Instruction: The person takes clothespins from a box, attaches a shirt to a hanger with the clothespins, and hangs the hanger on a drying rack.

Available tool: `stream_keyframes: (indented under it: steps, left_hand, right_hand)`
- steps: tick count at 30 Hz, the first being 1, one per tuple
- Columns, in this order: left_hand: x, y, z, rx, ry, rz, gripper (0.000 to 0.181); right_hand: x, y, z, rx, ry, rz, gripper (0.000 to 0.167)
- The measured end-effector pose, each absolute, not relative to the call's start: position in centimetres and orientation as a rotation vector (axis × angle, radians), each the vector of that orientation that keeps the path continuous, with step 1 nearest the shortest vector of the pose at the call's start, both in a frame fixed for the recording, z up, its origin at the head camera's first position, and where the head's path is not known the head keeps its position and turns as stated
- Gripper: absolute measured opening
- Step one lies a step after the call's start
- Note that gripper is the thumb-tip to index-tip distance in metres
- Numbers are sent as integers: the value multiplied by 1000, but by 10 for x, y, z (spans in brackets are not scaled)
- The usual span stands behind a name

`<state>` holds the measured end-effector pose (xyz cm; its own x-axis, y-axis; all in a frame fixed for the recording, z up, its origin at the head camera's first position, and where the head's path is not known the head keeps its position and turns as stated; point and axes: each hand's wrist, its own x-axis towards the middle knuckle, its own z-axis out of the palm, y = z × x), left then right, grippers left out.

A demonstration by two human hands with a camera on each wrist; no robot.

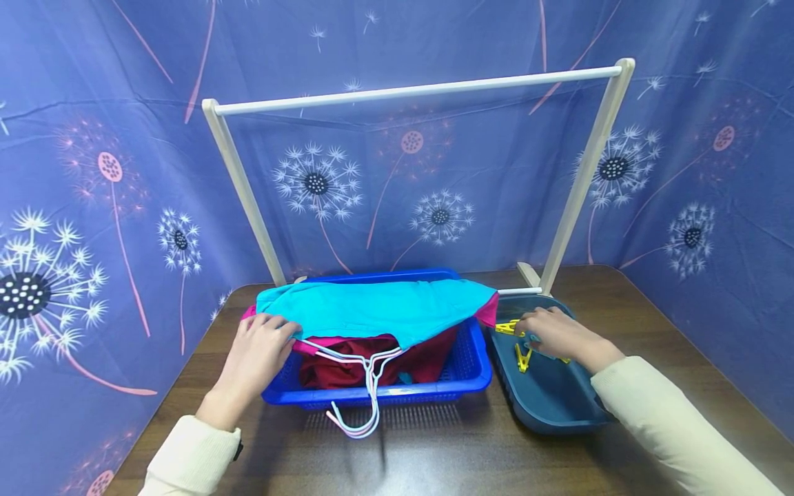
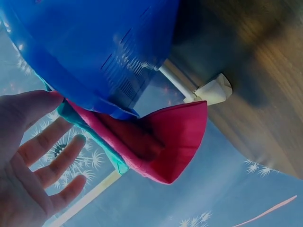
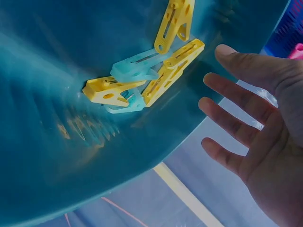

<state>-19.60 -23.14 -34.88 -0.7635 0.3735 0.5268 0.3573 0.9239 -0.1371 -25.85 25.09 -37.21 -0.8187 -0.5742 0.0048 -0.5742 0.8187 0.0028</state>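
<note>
My left hand [image 1: 257, 348] is at the left end of a turquoise garment [image 1: 366, 306], pinching its edge between the thumb and a finger mostly hidden by cloth. Magenta cloth [image 2: 184, 137] shows under the turquoise. A pink and a light-blue hanger [image 1: 372, 386] stick out of the clothes, hooks toward me. Over the dark teal tray [image 1: 552, 406] my right hand [image 1: 561, 334] hovers, its fingers apart and holding nothing. Beside its fingertips, yellow clothespins [image 3: 173, 23] and light-blue clothespins [image 3: 135, 68] lie in a small pile in the tray.
Under the garments stands a blue plastic basket [image 1: 477, 372] holding dark red cloth [image 1: 335, 372]. Behind it rises a drying rack with a white bar [image 1: 422, 89] and wooden posts [image 1: 586, 165]. Patterned blue fabric [image 1: 397, 41] encloses the brown table [image 1: 434, 461].
</note>
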Motion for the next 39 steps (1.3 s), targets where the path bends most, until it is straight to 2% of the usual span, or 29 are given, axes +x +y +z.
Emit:
stream_keyframes:
  steps: [13,39]
  left_hand:
    - [-201,-233,-347,-575,-2441,163,16]
    - [-207,-237,-333,-553,-2337,-20,9]
  right_hand:
    - [-266,241,-380,1020,-3036,4,30]
    - [-277,245,-403,987,-3036,-122,36]
